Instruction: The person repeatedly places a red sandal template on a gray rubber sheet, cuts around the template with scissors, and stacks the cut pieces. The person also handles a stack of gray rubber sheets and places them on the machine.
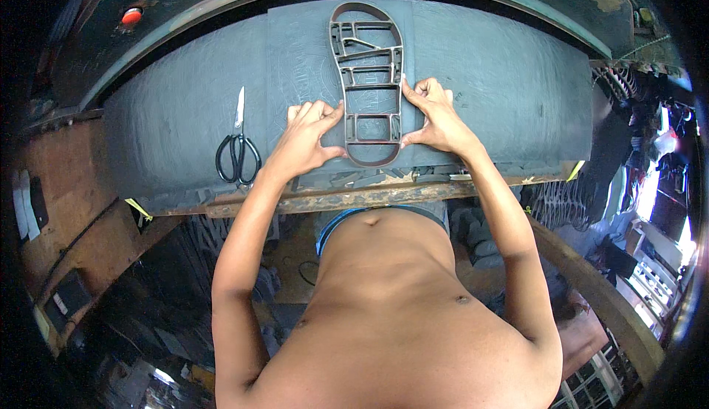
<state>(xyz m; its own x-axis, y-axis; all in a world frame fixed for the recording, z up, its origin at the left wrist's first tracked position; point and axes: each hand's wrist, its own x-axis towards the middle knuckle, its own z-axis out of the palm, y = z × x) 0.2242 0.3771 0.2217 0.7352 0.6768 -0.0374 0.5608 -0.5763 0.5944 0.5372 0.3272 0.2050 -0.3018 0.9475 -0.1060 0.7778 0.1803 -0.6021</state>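
Note:
A brown metal cutting die shaped like a shoe sole [367,76] lies on a dark grey sheet [487,76] spread over the machine bed. My left hand [309,137] presses against the die's left side near its heel end, thumb and fingers touching the frame. On the other side, my right hand [434,113] pinches the die's right edge at the same height. Both hands rest on the grey sheet.
Black-handled scissors [238,147] lie on the sheet to the left of my left hand. A red button [131,16] sits on the machine's dark upper arch. The bed's rusty front edge [354,198] runs just before my body; grey offcuts lie along it and below.

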